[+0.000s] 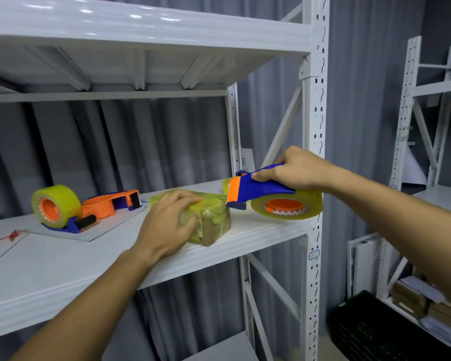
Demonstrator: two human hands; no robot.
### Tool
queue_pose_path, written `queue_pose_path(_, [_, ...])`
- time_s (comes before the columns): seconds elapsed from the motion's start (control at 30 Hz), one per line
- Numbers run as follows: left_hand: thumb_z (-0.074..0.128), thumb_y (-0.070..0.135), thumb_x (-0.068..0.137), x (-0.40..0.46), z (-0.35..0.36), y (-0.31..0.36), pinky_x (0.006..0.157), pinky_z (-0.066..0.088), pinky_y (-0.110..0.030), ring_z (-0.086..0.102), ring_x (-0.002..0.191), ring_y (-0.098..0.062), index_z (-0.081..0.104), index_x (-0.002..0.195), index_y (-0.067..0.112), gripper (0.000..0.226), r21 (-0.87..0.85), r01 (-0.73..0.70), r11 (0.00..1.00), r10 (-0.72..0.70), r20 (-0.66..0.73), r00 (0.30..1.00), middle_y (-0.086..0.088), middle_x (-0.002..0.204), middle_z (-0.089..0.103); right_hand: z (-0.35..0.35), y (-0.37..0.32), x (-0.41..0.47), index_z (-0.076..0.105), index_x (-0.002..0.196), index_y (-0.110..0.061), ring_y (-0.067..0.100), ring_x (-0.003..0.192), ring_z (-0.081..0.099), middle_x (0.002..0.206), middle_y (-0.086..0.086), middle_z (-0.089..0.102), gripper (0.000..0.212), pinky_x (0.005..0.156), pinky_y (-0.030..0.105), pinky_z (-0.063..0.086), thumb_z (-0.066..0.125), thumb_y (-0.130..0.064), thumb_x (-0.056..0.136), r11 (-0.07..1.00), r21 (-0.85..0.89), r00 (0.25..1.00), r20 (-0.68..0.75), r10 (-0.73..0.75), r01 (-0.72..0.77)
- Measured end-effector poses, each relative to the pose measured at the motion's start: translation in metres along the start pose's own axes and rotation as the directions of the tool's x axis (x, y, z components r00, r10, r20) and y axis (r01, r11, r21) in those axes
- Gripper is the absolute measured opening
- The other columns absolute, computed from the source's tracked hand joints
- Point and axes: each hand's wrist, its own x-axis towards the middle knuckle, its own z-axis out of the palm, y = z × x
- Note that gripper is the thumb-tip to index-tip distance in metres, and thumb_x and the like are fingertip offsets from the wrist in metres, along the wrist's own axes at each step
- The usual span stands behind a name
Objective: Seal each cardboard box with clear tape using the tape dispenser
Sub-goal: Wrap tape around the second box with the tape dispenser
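The left hand [167,220] rests palm-down on top of the cardboard box [208,220], fingers spread and bent over its upper face and near side. The right hand [294,168] grips the blue handle of the tape dispenser [255,190], fingers wrapped around it. The dispenser's orange-and-blue cutting head sits just beside the right end of the box, near its top edge; whether it touches the box cannot be told. The roll of clear tape [287,204] mounted on the dispenser hangs below the hand, close to the right front corner of the shelf [63,264]. The box lies on the shelf near the front edge, toward the right end, wrapped in glossy yellowish tape with brown cardboard showing at its near corner. A second tape dispenser [63,208], loaded with a roll, lies toward the left rear of the shelf on a thin white sheet [89,234], with an orange dispenser frame [110,201] beside it. White uprights [315,100] carry the shelf.
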Motion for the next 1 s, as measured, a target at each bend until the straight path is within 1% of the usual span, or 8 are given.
queue_pose_path(0.17, [0.044, 0.069, 0.085, 0.009, 0.006, 0.007, 0.098, 0.045, -0.038, 0.053, 0.114, -0.013, 0.061, 0.122, 0.032, 0.056, 0.056, 0.043, 0.998, -0.047, 0.07, 0.996, 0.013, 0.121, 0.057, 0.003, -0.007, 0.0, 0.073, 0.083, -0.012, 0.021, 0.072, 0.071, 0.075, 0.005, 0.074, 0.053, 0.064, 0.032, 0.051, 0.065, -0.065, 0.085, 0.999, -0.004, 0.999, 0.009, -0.047, 0.047])
queue_pose_path(0.27, [0.048, 0.077, 0.08, 0.014, 0.007, 0.008, 0.101, 0.041, -0.036, 0.048, 0.113, -0.009, 0.059, 0.121, 0.031, 0.062, 0.06, 0.064, 0.996, -0.071, 0.118, 0.991, 0.017, 0.121, 0.054, 0.002, -0.01, 0.0, 0.075, 0.087, -0.01, 0.025, 0.076, 0.072, 0.078, 0.008, 0.075, 0.06, 0.075, 0.042, 0.059, 0.065, -0.069, 0.082, 0.999, -0.013, 0.999, -0.011, -0.046, 0.046])
queue_pose_path(0.4, [0.067, 0.051, 0.088, 0.019, 0.003, 0.003, 0.095, 0.046, -0.036, 0.052, 0.113, -0.011, 0.056, 0.116, 0.036, 0.033, -0.024, 0.077, 0.997, -0.074, 0.109, 0.991, 0.019, 0.118, 0.057, 0.004, -0.015, -0.003, 0.076, 0.089, -0.007, 0.026, 0.077, 0.072, 0.081, 0.01, 0.075, 0.062, 0.073, 0.04, 0.057, 0.064, -0.067, 0.083, 0.997, -0.011, 0.997, -0.018, -0.074, 0.074])
queue_pose_path(0.53, [0.068, 0.023, 0.09, 0.016, -0.005, -0.002, 0.082, 0.041, -0.018, 0.055, 0.111, -0.007, 0.058, 0.118, 0.035, 0.033, -0.117, 0.141, 0.983, -0.125, 0.131, 0.983, 0.018, 0.122, 0.061, 0.004, -0.015, -0.005, 0.073, 0.074, -0.009, 0.013, 0.063, 0.069, 0.065, 0.002, 0.071, 0.059, 0.057, 0.025, 0.047, 0.066, -0.067, 0.082, 0.993, 0.053, 0.995, -0.018, -0.101, 0.102])
queue_pose_path(0.6, [0.067, 0.016, 0.089, 0.014, -0.008, -0.008, 0.084, 0.039, -0.013, 0.055, 0.112, -0.005, 0.061, 0.117, 0.034, 0.034, -0.172, 0.177, 0.969, -0.155, 0.134, 0.979, 0.02, 0.121, 0.062, 0.004, -0.015, -0.008, 0.067, 0.061, -0.015, 0.003, 0.047, 0.059, 0.052, -0.005, 0.064, 0.053, 0.048, 0.016, 0.038, 0.068, -0.063, 0.084, 0.989, 0.099, 0.994, -0.019, -0.111, 0.112])
queue_pose_path(0.7, [0.058, 0.005, 0.093, 0.018, -0.015, -0.005, 0.096, 0.042, -0.019, 0.056, 0.12, -0.002, 0.069, 0.116, 0.031, 0.037, -0.382, 0.248, 0.89, -0.24, 0.069, 0.968, 0.019, 0.124, 0.066, 0.006, -0.017, -0.01, 0.067, 0.061, -0.014, 0.003, 0.046, 0.056, 0.051, -0.005, 0.063, 0.051, 0.051, 0.018, 0.038, 0.068, -0.059, 0.086, 0.967, 0.193, 0.986, -0.023, -0.164, 0.165])
queue_pose_path(0.9, [0.049, 0.014, 0.105, 0.022, -0.026, 0.02, 0.081, 0.043, -0.007, 0.063, 0.105, 0.008, 0.071, 0.112, 0.034, 0.031, -0.459, 0.262, 0.849, -0.182, 0.211, 0.96, 0.022, 0.107, 0.073, 0.006, -0.02, -0.006, 0.073, 0.076, -0.001, 0.026, 0.064, 0.067, 0.07, 0.014, 0.071, 0.06, 0.064, 0.032, 0.046, 0.069, -0.06, 0.085, 0.922, 0.305, 0.97, -0.032, -0.242, 0.24])
queue_pose_path(1.0, [0.048, 0.021, 0.106, 0.024, -0.028, 0.02, 0.075, 0.042, -0.004, 0.065, 0.102, 0.004, 0.073, 0.111, 0.029, 0.027, -0.468, 0.28, 0.839, -0.245, 0.135, 0.96, 0.017, 0.105, 0.074, 0.005, -0.018, -0.003, 0.076, 0.082, -0.002, 0.027, 0.075, 0.072, 0.077, 0.011, 0.075, 0.058, 0.07, 0.033, 0.052, 0.067, -0.059, 0.086, 0.913, 0.322, 0.964, 0.007, -0.268, 0.251])
